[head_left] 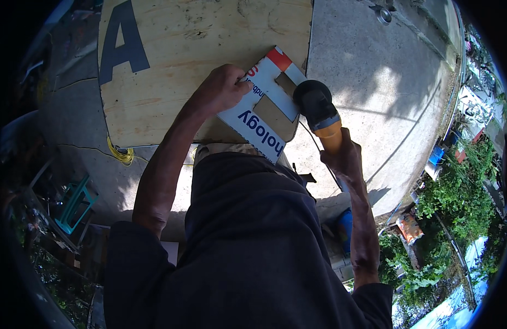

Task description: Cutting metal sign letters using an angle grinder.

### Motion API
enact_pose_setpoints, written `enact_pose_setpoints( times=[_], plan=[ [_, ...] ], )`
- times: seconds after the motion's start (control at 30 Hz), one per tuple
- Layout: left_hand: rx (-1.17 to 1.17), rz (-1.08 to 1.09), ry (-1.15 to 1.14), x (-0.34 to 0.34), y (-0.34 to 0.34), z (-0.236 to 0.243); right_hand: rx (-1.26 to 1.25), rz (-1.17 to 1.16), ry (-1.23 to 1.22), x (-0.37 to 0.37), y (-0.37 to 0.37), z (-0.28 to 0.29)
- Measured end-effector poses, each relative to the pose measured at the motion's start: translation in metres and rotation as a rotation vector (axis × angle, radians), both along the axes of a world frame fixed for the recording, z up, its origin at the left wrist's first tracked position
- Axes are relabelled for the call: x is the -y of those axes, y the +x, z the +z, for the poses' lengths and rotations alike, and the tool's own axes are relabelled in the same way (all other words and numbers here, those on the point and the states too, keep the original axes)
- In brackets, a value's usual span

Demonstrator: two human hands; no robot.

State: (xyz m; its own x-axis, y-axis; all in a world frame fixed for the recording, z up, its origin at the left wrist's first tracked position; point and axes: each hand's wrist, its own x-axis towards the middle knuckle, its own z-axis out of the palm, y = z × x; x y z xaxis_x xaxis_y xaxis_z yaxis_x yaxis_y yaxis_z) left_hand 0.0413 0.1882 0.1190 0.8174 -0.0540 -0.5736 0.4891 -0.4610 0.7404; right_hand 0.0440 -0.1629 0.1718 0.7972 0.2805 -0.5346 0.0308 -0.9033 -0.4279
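My left hand [226, 88] is closed on the upper left edge of a flat white letter-shaped panel [248, 122], which has blue and red print and cut-out notches. The panel lies tilted over the near right corner of a plywood tabletop [193, 60]. In my right hand [344, 156] is an angle grinder [326, 120] with an orange body and black head, my fingers wrapped round its body. Its round disc end is beside the panel's right edge; whether they touch, I cannot tell. The grinder's cord runs down past my right side.
A dark grey letter A [135, 44] is at the tabletop's far left. A coiled yellow cord [120, 153] hangs by the near left corner. Farther out are a green plastic chair [77, 205], a blue container [345, 230] and green plants [451, 192] along the concrete floor [368, 104].
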Motion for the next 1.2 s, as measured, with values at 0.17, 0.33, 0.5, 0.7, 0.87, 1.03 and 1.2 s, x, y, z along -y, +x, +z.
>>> enact_pose_setpoints(
  times=[0.17, 0.33, 0.5, 0.7, 0.87, 1.03, 1.2],
  plan=[
    [0.03, -0.021, 0.01, 0.0, 0.0, -0.003, -0.004, -0.029, 0.02, 0.011, -0.007, -0.001],
    [0.054, -0.034, 0.008, -0.001, 0.0, -0.005, -0.009, -0.068, 0.008, 0.02, -0.014, 0.0],
    [0.03, -0.017, 0.018, 0.0, 0.0, -0.003, 0.0, -0.081, -0.042, 0.033, -0.024, 0.002],
    [0.037, 0.013, -0.017, -0.002, -0.001, -0.01, 0.0, -0.143, -0.095, 0.062, -0.031, 0.003],
    [0.026, 0.068, -0.12, -0.003, -0.017, -0.018, -0.196, -0.329, 0.083, 0.066, -0.02, 0.026],
    [0.22, 0.175, -0.163, 0.008, -0.031, -0.048, -0.42, -0.528, 0.299, 0.076, -0.018, 0.031],
    [0.159, 0.215, -0.179, 0.017, -0.022, -0.076, -0.481, -0.596, 0.421, 0.081, -0.019, 0.038]
  ],
)
